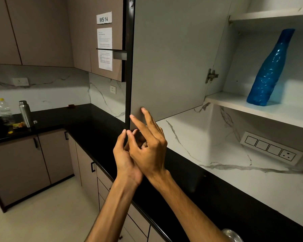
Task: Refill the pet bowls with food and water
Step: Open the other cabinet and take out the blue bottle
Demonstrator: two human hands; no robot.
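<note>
While pinching cabinet door (pixel 164 58) with left hand (pixel 124 154), touching it with straight-fingered right hand (pixel 150 147), judge refill barely begun; fetch blue bottle (pixel 268 70), then pour.

A glossy deep-blue bottle (pixel 269 70) stands on the white shelf (pixel 287 112). The cupboard door (pixel 168 58) is plain grey inside, black along its edge. Black countertop (pixel 94 126), white wall (pixel 208 145) veined grey like marble, taupe cupboards (pixel 42 32). At the countertop's far left end, a silver flask (pixel 25 114) and a clear plastic bottle (pixel 5 110) with a yellow cap.
</note>
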